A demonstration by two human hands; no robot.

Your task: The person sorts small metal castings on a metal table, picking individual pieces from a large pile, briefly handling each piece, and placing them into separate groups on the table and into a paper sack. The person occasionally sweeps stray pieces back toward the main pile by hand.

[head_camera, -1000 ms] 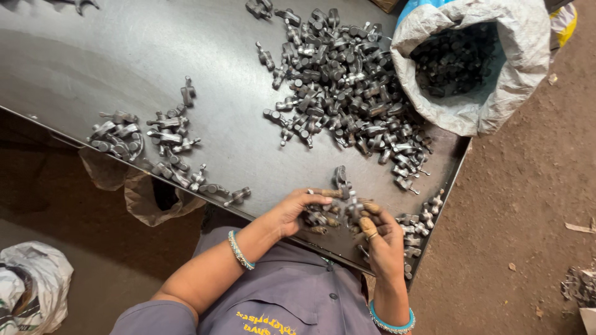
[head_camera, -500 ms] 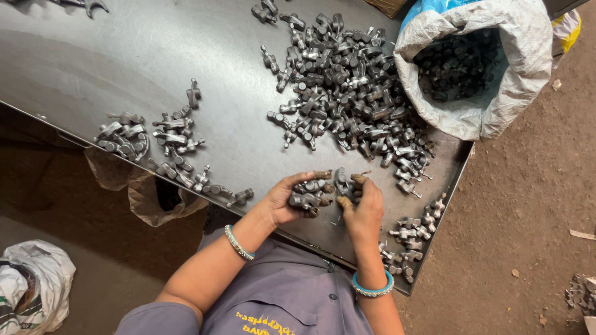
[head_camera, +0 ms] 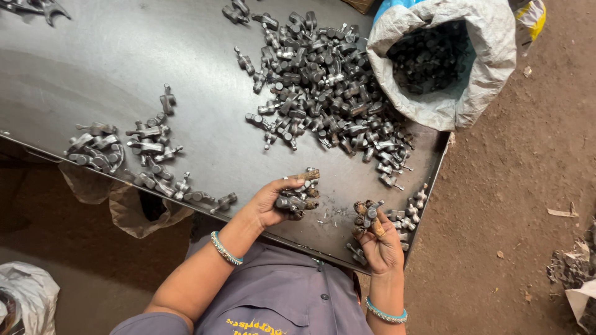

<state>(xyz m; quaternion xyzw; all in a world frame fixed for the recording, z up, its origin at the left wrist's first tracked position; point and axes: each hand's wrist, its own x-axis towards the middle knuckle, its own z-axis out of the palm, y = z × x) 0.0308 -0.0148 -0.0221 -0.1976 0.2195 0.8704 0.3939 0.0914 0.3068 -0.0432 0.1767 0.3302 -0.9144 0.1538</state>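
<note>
Small grey metal cast parts lie on a dark sheet-metal table (head_camera: 124, 56). My left hand (head_camera: 282, 198) is curled around a few of these parts near the table's front edge. My right hand (head_camera: 375, 239) lies a little to the right, palm up, with one metal part (head_camera: 371, 213) held at its fingertips. Both hands have dirty finger wraps and a beaded bracelet at the wrist. A large heap of parts (head_camera: 323, 87) lies beyond the hands. A smaller group of parts (head_camera: 133, 155) is spread along the front edge at the left.
A white woven sack (head_camera: 490, 68) full of the same parts stands open at the table's right far corner. Brown dirt floor (head_camera: 528, 186) lies to the right. A plastic bag (head_camera: 133, 214) hangs under the front edge; another white bag (head_camera: 25, 298) sits at the lower left.
My two hands, which were together over one cluster of parts, have separated. The left keeps a handful, the right has drawn back to the right with one part.
</note>
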